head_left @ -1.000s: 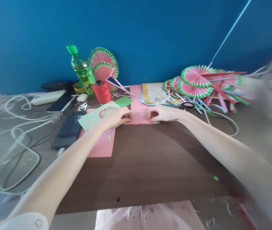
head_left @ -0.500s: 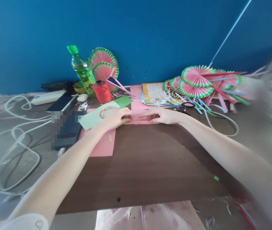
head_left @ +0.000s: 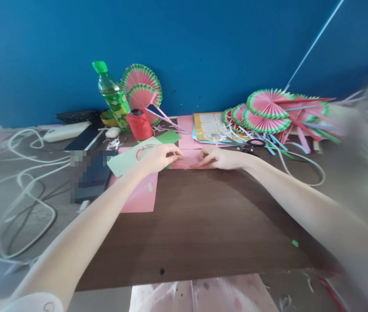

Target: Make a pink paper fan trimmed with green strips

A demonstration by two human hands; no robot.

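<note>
A flat strip of pink paper [head_left: 189, 158] lies along the far part of the brown table, between my two hands. My left hand [head_left: 162, 157] rests over its left end, fingers bent forward and thumb a little apart from them. At the right end is my right hand [head_left: 221, 158], its index finger stretched down to the paper's near edge and the other fingers curled in. Beneath my left forearm lie a light green sheet [head_left: 123, 161], a partly covered roll of tape [head_left: 141, 151] and a larger pink sheet [head_left: 141, 197].
Behind stand a green-capped bottle [head_left: 111, 93], a red spool [head_left: 140, 125] and pleated paper fans [head_left: 142, 80]. More fans [head_left: 266, 110] are heaped at the right, near black-handled scissors [head_left: 255, 142] and a yellow packet [head_left: 208, 125]. White cables [head_left: 24, 190] and a dark phone [head_left: 95, 177] occupy the left.
My hands have moved slightly apart over the pink strip. The left fingers have lifted and straightened a little; the right index finger now points down at the near edge.
</note>
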